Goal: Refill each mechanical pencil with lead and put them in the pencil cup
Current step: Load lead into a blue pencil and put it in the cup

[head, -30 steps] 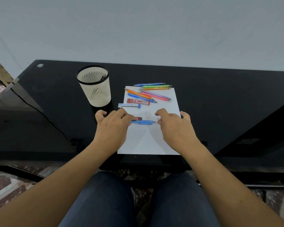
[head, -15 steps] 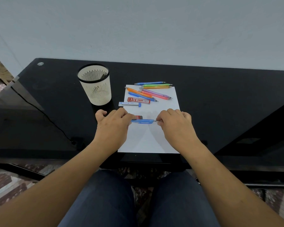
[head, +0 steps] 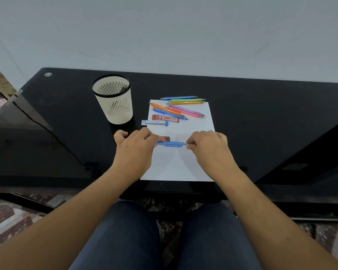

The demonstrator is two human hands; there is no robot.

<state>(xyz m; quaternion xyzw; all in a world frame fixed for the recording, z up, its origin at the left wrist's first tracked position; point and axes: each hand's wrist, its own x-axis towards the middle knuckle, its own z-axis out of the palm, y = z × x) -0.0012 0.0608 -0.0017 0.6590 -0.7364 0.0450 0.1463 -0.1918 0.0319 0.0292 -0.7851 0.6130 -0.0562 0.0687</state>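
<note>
A blue pencil [head: 170, 144] lies level above the paper [head: 177, 162], the left hand [head: 134, 151] pinching its left end and the right hand [head: 210, 148] its tip; spare pencils [head: 177, 110] and the cup [head: 113, 99] sit farther off.

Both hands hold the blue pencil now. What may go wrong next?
1. The left hand and right hand pinch the blue pencil by its ends; a small part pulled off may roll onto the black table and be hard to see.
2. The red lead case lies just beyond the left hand and might get knocked.
</note>
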